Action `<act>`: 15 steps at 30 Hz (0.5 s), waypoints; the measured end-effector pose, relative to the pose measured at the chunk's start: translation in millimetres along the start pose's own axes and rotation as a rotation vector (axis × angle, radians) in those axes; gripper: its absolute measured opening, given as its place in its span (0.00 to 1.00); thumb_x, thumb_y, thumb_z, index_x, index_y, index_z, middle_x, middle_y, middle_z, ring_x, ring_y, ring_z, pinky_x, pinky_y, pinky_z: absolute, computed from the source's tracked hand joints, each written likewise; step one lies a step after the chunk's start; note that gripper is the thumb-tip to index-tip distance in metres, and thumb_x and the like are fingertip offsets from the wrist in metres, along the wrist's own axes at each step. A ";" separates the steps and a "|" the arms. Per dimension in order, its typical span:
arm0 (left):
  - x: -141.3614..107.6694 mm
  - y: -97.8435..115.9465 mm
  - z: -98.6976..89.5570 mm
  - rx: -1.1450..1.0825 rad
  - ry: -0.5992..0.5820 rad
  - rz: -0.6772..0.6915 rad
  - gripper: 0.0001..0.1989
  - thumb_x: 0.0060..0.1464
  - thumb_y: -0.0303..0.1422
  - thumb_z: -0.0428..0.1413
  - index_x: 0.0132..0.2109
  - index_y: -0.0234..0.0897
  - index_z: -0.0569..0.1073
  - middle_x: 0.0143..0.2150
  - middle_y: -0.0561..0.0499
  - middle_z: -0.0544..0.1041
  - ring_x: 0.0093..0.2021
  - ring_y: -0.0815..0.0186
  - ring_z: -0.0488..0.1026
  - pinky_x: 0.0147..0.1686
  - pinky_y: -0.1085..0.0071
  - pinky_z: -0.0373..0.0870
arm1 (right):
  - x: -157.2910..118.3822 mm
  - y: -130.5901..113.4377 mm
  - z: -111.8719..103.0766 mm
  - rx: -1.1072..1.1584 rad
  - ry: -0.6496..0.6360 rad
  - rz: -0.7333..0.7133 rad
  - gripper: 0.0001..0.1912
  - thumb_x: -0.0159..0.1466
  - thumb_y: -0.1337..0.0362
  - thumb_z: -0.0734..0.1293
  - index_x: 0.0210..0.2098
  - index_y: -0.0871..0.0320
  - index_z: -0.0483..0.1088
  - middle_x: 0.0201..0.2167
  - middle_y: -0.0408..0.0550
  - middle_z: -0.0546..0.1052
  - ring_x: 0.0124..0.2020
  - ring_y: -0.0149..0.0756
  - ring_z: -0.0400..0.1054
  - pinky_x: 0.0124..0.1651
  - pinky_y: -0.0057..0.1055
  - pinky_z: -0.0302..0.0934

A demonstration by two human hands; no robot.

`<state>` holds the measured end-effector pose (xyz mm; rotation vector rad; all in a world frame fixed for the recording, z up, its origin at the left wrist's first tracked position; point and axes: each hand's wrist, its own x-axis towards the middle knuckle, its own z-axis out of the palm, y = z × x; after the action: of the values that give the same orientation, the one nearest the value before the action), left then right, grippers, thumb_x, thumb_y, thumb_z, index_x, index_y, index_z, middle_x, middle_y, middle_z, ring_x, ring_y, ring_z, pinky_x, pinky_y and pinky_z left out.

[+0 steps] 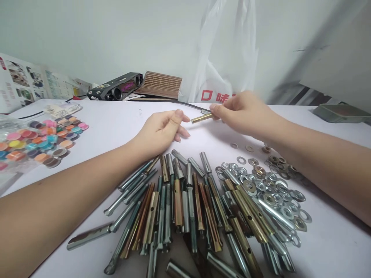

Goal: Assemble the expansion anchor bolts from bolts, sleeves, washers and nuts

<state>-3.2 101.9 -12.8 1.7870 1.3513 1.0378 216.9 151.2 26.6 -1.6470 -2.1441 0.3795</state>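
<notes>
head view shows the right hand (245,114) pinching a short brass-coloured metal sleeve (201,118) at its end. the left hand (160,131) hovers beside it, fingers loosely curled, holding nothing, above a heap of steel and brass anchor bolts (185,200).

Plastic bag (223,50): red "口味", possibly cut off.

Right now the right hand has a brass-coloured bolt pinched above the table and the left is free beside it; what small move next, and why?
Probably bring the left hand over to take the free end of the bolt. The right hand pinches only one end, the other points at the left fingers, which hang loosely curled close by, holding nothing. The washers and the pile of sleeves lie untouched below.
</notes>
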 end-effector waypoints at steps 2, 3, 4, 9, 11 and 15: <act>1.6 -1.5 0.2 -0.032 0.009 -0.034 0.36 0.63 0.60 0.43 0.48 0.31 0.78 0.34 0.43 0.84 0.27 0.71 0.74 0.33 0.75 0.72 | 8.0 8.8 1.8 0.000 -0.007 0.120 0.24 0.69 0.48 0.63 0.29 0.61 0.75 0.15 0.45 0.61 0.19 0.32 0.54 0.25 0.36 0.51; 2.2 -1.7 0.3 -0.034 0.009 -0.044 0.37 0.63 0.61 0.42 0.46 0.31 0.78 0.34 0.42 0.84 0.27 0.71 0.74 0.33 0.75 0.72 | 10.5 12.3 3.6 -0.015 -0.015 0.151 0.24 0.68 0.48 0.62 0.29 0.61 0.75 0.16 0.46 0.62 0.19 0.32 0.56 0.26 0.36 0.51; 2.5 -1.3 0.5 -0.031 0.008 -0.052 0.38 0.62 0.62 0.41 0.45 0.31 0.78 0.34 0.42 0.83 0.27 0.71 0.74 0.33 0.75 0.72 | 11.8 14.9 5.6 -0.051 -0.028 0.158 0.25 0.69 0.48 0.61 0.28 0.61 0.74 0.17 0.48 0.64 0.20 0.33 0.57 0.26 0.36 0.52; 1.2 5.2 0.5 0.015 -0.035 -0.088 0.38 0.63 0.61 0.40 0.41 0.30 0.79 0.32 0.42 0.83 0.28 0.70 0.73 0.34 0.74 0.71 | 8.7 15.5 13.9 -0.302 -0.102 0.030 0.25 0.71 0.53 0.54 0.24 0.61 0.66 0.21 0.54 0.67 0.24 0.35 0.58 0.29 0.38 0.51; 0.6 7.0 0.2 0.028 -0.046 -0.092 0.38 0.64 0.60 0.40 0.40 0.31 0.79 0.32 0.42 0.83 0.28 0.70 0.73 0.35 0.74 0.71 | 7.8 14.3 15.4 -0.347 -0.109 0.034 0.23 0.70 0.56 0.53 0.26 0.62 0.67 0.23 0.56 0.68 0.25 0.36 0.59 0.30 0.39 0.51; -0.1 8.0 0.1 0.036 -0.046 -0.093 0.38 0.64 0.60 0.39 0.39 0.31 0.79 0.32 0.42 0.83 0.29 0.69 0.74 0.36 0.74 0.72 | 10.0 14.4 12.1 -0.407 -0.115 0.081 0.20 0.68 0.58 0.53 0.31 0.64 0.69 0.26 0.59 0.69 0.27 0.40 0.59 0.33 0.40 0.53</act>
<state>0.5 99.7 -6.0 1.7462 1.4191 0.9225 221.2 165.0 11.0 -1.9766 -2.3615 0.0602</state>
